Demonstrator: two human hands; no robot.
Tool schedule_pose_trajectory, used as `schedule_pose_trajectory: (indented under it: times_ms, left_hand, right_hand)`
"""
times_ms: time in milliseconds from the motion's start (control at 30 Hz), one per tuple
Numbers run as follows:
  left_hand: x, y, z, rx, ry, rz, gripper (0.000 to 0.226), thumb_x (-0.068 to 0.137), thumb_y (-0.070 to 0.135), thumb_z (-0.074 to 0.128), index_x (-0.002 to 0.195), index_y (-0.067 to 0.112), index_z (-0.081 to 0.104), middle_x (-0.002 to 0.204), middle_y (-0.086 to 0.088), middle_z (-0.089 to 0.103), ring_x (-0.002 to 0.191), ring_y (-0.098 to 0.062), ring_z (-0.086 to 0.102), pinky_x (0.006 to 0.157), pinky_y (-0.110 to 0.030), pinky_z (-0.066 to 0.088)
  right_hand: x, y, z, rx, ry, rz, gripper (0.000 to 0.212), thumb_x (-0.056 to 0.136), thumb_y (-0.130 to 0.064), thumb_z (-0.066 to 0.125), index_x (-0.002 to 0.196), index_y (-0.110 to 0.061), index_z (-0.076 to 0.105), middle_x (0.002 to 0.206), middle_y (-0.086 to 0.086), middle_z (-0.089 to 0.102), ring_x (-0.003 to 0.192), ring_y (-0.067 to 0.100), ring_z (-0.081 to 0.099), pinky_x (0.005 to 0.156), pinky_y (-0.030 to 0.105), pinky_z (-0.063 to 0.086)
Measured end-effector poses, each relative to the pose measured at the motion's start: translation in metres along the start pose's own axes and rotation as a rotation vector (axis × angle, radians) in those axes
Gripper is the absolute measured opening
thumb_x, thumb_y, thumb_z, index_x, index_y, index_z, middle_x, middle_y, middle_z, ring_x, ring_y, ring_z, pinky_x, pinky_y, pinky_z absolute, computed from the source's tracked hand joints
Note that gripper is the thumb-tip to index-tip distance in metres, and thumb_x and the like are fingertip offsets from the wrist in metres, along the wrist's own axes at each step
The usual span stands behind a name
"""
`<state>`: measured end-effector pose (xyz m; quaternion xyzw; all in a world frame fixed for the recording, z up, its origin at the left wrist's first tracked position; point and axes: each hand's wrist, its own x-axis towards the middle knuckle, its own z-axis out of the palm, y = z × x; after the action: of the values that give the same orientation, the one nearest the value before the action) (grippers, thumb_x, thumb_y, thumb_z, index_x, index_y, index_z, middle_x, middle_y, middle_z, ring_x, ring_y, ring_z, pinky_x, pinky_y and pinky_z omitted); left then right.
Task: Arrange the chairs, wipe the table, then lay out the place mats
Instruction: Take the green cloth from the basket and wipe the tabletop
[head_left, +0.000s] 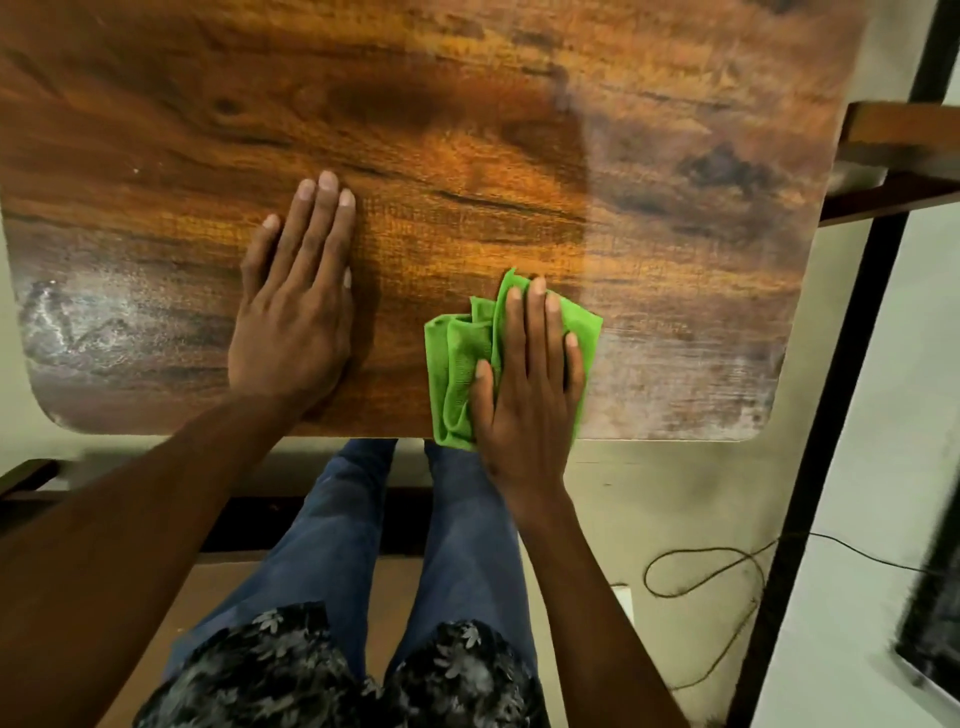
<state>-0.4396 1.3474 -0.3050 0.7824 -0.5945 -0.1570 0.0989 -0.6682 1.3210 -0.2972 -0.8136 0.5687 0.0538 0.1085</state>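
Green, soft, light cloth (457, 364) lies bunched under your right hand's (530, 395) flat, pressing fingers (535, 322); left hand (296, 312) braces open-palmed on the table (519, 130); press through the folds beneath your fingertips.

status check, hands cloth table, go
Left hand flat on the table, bracing. Right hand pressing the green cloth at the near edge. No place mats visible. Nothing in the way.

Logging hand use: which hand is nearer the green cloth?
Right. The right hand presses flat on the green cloth; the left hand rests flat on the bare table, apart, to its left.
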Motion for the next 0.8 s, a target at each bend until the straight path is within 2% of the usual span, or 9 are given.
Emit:
schedule_pose_trajectory:
  times_ms: [167,333,467,567,800]
  left_hand:
    - [-0.002,-0.002,0.001,0.001,0.001,-0.004,0.061,0.113,0.015,0.033,0.17,0.008,0.011,0.179,-0.009,0.006,0.166,-0.02,0.003,0.133,-0.05,0.013]
    - [-0.003,-0.001,0.001,-0.01,-0.014,-0.002,0.061,0.113,0.018,0.029,0.17,0.008,0.009,0.179,-0.009,0.005,0.166,-0.02,0.0,0.133,-0.053,0.013]
    - [-0.002,0.0,0.002,-0.013,0.008,0.003,0.06,0.113,0.02,0.027,0.17,0.008,0.012,0.179,-0.01,0.007,0.166,-0.02,0.002,0.133,-0.052,0.013]
    - [-0.001,0.002,0.002,-0.041,0.016,-0.005,0.06,0.112,0.02,0.029,0.169,0.008,0.015,0.178,-0.01,0.009,0.166,-0.02,0.004,0.133,-0.051,0.013]
    - [0.0,0.006,0.006,-0.006,0.057,-0.002,0.06,0.112,0.027,0.025,0.17,0.011,0.017,0.178,-0.007,0.012,0.166,-0.021,0.009,0.132,-0.055,0.015]
  right_hand:
    - [0.039,0.001,-0.005,0.046,0.059,-0.023,0.068,0.108,-0.036,0.04,0.17,-0.018,0.019,0.179,0.002,0.012,0.165,0.016,0.01,0.131,0.046,0.019]
    - [0.165,0.012,-0.02,0.048,0.227,-0.074,0.064,0.11,-0.039,0.03,0.168,-0.013,0.026,0.177,0.007,0.021,0.164,0.021,0.017,0.131,0.044,0.018]
    - [0.226,0.022,-0.026,0.039,0.255,-0.104,0.064,0.109,-0.041,0.025,0.167,-0.013,0.029,0.175,0.007,0.026,0.164,0.023,0.02,0.131,0.041,0.016]
    - [0.192,0.028,-0.023,0.045,0.234,-0.106,0.063,0.11,-0.04,0.026,0.168,-0.013,0.027,0.176,0.008,0.021,0.164,0.023,0.017,0.132,0.044,0.016]
    - [0.007,0.047,-0.007,0.006,0.008,-0.102,0.068,0.11,-0.04,0.034,0.171,-0.016,0.012,0.179,0.005,0.005,0.166,0.019,0.004,0.133,0.045,0.014]
